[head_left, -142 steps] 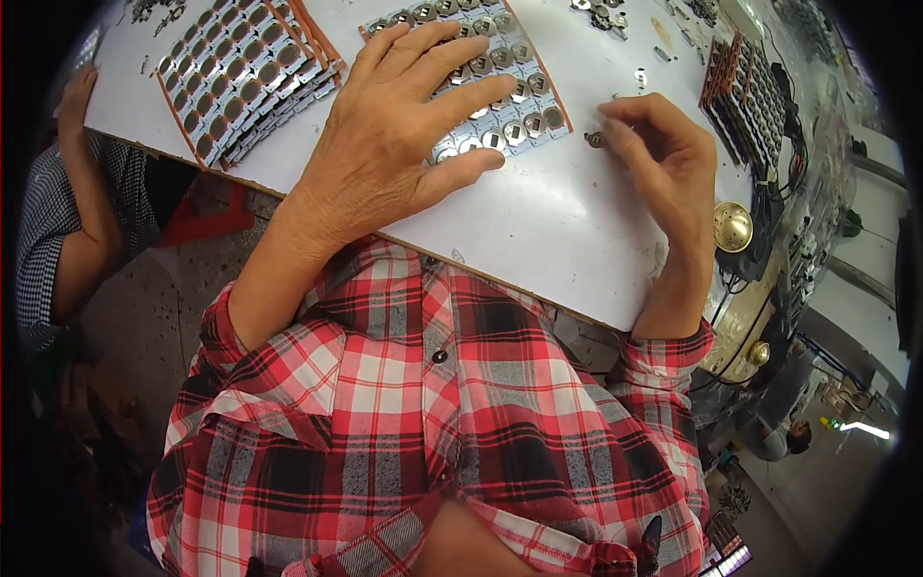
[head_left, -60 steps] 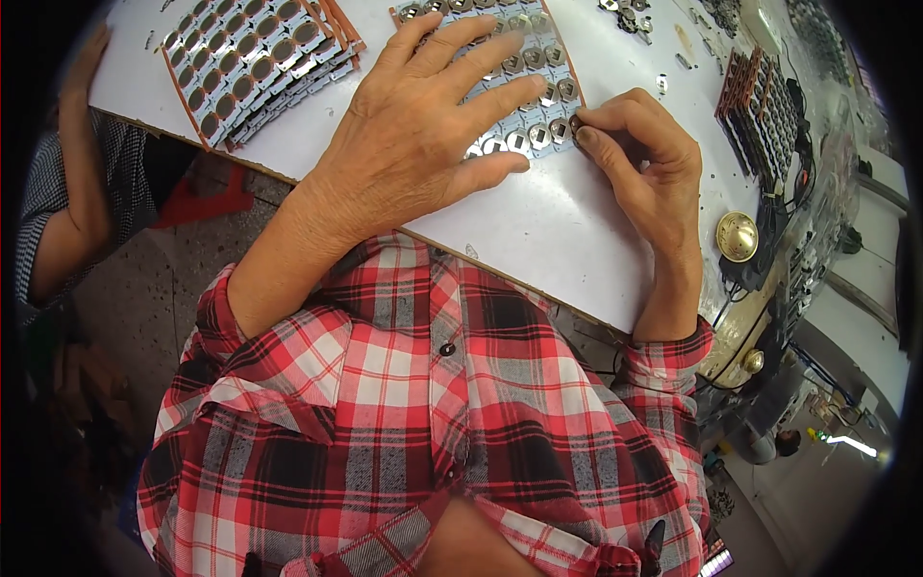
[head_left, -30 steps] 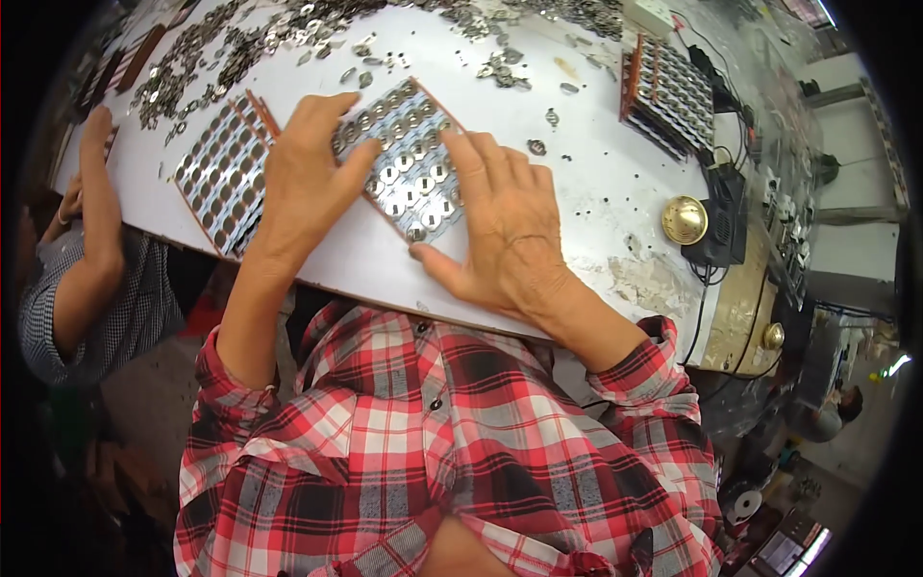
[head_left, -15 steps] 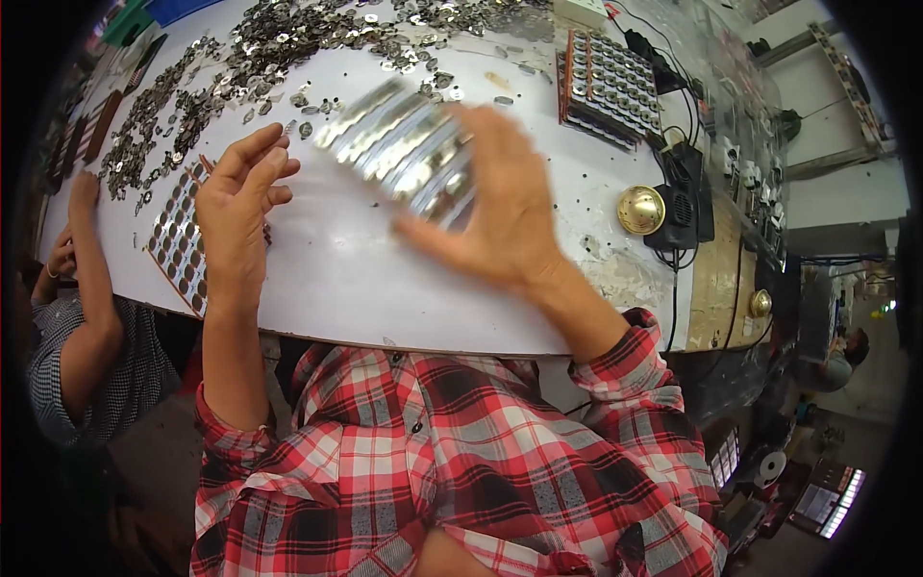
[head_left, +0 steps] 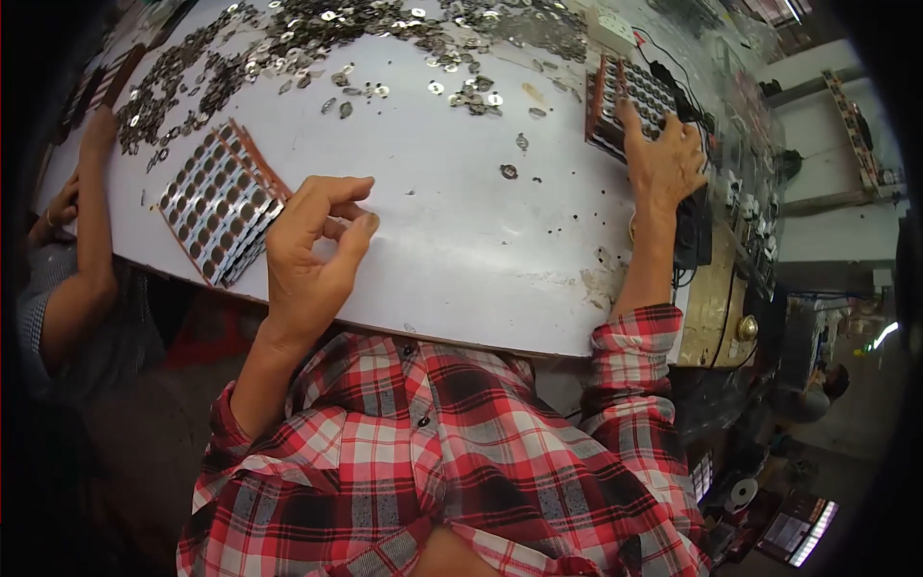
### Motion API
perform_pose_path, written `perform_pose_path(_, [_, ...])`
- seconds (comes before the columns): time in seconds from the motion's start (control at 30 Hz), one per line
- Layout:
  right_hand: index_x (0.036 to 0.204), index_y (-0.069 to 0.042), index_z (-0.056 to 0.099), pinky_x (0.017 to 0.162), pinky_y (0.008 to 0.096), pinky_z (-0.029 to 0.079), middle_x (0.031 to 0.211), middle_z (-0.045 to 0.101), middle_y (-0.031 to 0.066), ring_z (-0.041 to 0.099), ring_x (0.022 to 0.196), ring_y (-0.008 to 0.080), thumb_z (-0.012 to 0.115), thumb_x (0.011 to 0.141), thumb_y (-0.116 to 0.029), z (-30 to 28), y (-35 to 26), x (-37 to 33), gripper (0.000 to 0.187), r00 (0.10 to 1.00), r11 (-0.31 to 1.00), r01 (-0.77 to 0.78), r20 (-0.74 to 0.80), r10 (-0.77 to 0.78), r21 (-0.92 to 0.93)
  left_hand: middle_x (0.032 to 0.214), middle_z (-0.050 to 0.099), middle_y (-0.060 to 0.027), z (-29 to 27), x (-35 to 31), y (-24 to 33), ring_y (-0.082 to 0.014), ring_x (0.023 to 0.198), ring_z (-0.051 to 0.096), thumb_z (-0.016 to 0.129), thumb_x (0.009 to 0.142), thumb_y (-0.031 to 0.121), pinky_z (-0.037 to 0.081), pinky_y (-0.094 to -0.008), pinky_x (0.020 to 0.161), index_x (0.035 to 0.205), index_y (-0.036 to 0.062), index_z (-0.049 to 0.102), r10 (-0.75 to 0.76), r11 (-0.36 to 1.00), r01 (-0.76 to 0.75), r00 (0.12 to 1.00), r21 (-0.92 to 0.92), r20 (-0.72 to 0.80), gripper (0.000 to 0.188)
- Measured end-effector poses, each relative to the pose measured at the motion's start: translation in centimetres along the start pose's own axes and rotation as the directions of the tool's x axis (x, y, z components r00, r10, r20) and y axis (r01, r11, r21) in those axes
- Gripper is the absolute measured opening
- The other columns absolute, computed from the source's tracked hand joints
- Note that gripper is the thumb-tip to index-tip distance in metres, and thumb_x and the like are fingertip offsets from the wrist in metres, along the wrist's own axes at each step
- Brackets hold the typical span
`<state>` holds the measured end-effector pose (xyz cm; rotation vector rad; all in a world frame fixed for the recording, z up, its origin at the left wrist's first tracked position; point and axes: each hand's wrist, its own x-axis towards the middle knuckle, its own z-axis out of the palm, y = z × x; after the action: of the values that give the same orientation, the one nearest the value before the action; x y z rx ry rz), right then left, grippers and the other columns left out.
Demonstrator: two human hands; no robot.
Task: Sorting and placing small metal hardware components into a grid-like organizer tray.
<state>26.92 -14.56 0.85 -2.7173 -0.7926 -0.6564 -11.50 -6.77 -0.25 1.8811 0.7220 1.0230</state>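
Note:
My left hand [head_left: 312,255] hovers over the near part of the table, fingers bent, a gap between thumb and forefinger, nothing in it. Beside it on the left lies a stack of panels [head_left: 216,207] with rows of dark round discs and reddish-brown edge strips. At the far right my right hand [head_left: 665,163] reaches over a second stack of panels [head_left: 635,88], which carries rows of shiny round pieces. Its fingers are spread and touch the near side of that stack; part of the stack is hidden under them.
Many small loose metal pieces [head_left: 317,37] cover the back of the white table [head_left: 452,221]. Black cables [head_left: 663,77] and a black device [head_left: 686,231] lie along the right side. Another person's arm [head_left: 94,202] rests at the left edge. A brass-coloured round knob [head_left: 747,328] sits at lower right.
My right hand has carried a shiny panel from the middle of the table to the right-hand stack. My left hand has shifted right, away from the left stack.

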Motion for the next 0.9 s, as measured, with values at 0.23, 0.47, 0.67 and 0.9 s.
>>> perform_pose_path(0.23, [0.136, -0.014, 0.066, 0.108, 0.0525, 0.044, 0.144, 0.057, 0.0177, 0.052, 0.135, 0.0380, 0.057, 0.088, -0.077, 0.7, 1.7, 1.1, 0.080, 0.958, 0.990, 0.113, -0.253, -0.132, -0.089, 0.099, 0.069, -0.0109, -4.1, -1.0, 0.7, -0.0178, 0.080, 0.067, 0.073, 0.081, -0.007, 0.051, -0.0271, 0.062, 0.112, -0.0017, 0.070, 0.279, 0.950, -0.245, 0.944, 0.192, -0.177, 0.032])
perform_pose_path(0.47, [0.144, 0.002, 0.055, 0.113, 0.0527, 0.040, 0.147, 0.052, 0.0269, 0.050, 0.135, 0.0413, 0.055, 0.089, -0.079, 2.9, 6.6, 5.4, 0.098, 0.997, 0.980, 0.077, -0.028, -0.073, 0.183, 0.093, 0.070, -0.0121, -12.3, -1.7, -2.3, -0.0216, 0.079, 0.069, 0.073, 0.081, -0.006, 0.055, -0.0302, 0.064, 0.104, -0.0008, 0.072, 0.425, 0.787, -0.054, 0.769, 0.615, -0.476, 0.024])
perform_pose_path(0.67, [0.138, 0.006, 0.059, 0.107, 0.0465, 0.045, 0.136, 0.061, 0.0273, 0.059, 0.124, 0.0413, 0.064, 0.097, -0.055, 1.0, 4.3, 3.6, 0.074, 0.964, 0.922, 0.243, -0.180, -0.195, 0.300, 0.095, 0.074, -0.0135, -15.6, -2.9, -6.2, -0.0213, 0.081, 0.072, 0.086, 0.080, 0.028, 0.056, -0.0305, 0.069, 0.114, -0.0024, 0.071, 0.157, 0.705, 0.315, 0.804, 0.635, -0.574, 0.048])
perform_pose_path(0.9, [0.113, -0.001, 0.074, 0.094, 0.0380, 0.051, 0.111, 0.074, 0.0135, 0.068, 0.105, 0.0310, 0.077, 0.091, -0.020, -1.5, -3.5, -4.5, 0.029, 0.804, 0.728, 0.588, -0.162, -0.572, 0.352, 0.084, 0.076, -0.0083, -16.7, -1.8, -6.7, -0.0091, 0.070, 0.068, 0.081, 0.086, 0.011, 0.051, -0.0212, 0.063, 0.124, -0.0107, 0.065, -0.320, 0.923, 0.383, 0.806, 0.028, -0.498, 0.046])
